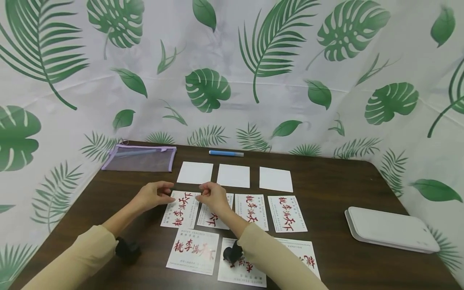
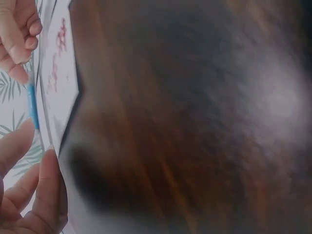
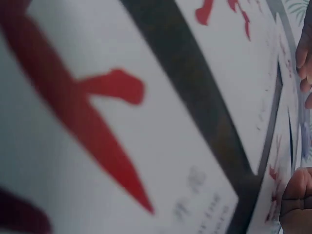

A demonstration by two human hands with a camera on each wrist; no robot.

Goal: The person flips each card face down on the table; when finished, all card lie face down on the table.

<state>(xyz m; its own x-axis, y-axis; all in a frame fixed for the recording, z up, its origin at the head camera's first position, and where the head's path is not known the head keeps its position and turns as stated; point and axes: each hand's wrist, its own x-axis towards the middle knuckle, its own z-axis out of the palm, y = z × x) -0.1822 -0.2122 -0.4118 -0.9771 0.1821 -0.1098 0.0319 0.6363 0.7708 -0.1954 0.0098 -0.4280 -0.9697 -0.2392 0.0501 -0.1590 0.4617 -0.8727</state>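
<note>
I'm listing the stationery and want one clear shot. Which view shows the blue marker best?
The head view: the blue marker lies there whole, nothing covering it. The left wrist view shows it narrow and blurred near the left edge; the right wrist view does not clearly show it.

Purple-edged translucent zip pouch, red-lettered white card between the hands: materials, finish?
Zip pouch: probably plastic film or fine mesh, sheer finish; a blue shape shows through. Red-lettered card: likely paper card stock, thin with straight edges; matte or satin, can't tell.
</note>
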